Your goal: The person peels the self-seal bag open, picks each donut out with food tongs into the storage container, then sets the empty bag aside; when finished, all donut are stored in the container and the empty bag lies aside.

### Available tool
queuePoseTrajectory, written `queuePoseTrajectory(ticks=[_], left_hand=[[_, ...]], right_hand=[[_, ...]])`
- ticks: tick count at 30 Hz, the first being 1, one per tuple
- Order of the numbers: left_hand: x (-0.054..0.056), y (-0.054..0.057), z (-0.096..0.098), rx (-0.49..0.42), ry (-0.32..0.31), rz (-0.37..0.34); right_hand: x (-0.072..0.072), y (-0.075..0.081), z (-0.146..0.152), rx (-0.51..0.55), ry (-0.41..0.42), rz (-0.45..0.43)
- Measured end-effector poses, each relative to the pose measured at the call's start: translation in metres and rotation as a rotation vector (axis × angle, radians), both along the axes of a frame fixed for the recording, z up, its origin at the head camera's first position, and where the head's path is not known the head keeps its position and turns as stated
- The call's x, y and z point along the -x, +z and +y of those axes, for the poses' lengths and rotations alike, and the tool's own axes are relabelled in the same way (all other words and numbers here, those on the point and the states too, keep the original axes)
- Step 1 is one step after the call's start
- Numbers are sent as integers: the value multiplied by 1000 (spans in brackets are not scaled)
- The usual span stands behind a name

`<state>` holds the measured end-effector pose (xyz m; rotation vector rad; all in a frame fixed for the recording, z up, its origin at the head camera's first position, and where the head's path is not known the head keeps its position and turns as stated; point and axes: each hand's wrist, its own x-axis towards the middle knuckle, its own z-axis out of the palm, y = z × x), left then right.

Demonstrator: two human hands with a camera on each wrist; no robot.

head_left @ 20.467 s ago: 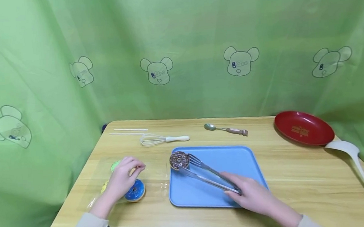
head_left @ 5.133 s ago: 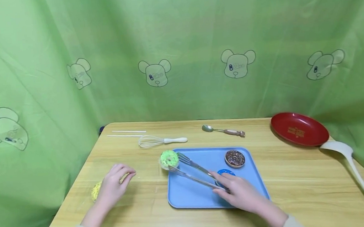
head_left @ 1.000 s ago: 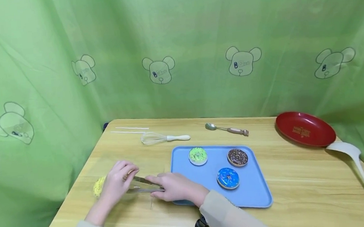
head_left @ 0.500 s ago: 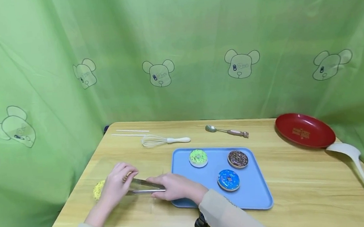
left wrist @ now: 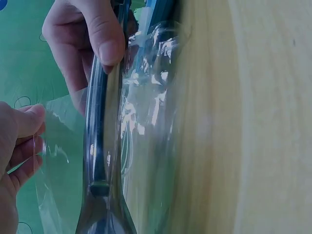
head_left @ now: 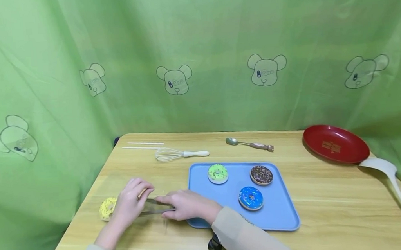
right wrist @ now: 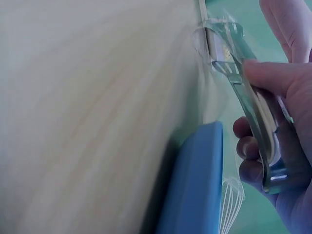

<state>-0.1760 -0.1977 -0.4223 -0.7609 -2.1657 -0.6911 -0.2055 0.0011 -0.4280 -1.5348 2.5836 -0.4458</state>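
Note:
My left hand pinches the edge of a clear plastic bag at the table's left side. In my right hand I grip metal tongs, their arms reaching left into the bag and their tips mostly hidden behind my left hand in the head view. A yellow sprinkled donut lies at the bag's far left, partly covered by the left hand. On the blue tray sit a green donut, a chocolate donut and a blue donut. My right wrist overlaps the tray's left edge.
Behind the tray lie a whisk, two white sticks and a spoon. A red plate and a ladle occupy the right side. Green curtain hangs around the table.
Over the earlier frames the chocolate, blue and green donuts came onto the tray, carried by the tongs. Since then the right hand and tongs moved left to the bag, slightly further just now.

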Motion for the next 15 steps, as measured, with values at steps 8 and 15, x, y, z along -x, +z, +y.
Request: queuePoseTrajectory(ticks=[8, 15], left_hand=[[0, -1, -3, 4, 21, -79], [0, -3, -6, 1, 27, -83]], right_hand=[[-2, 0, 0, -28, 1, 92], [-6, 5, 17, -21, -23, 87]])
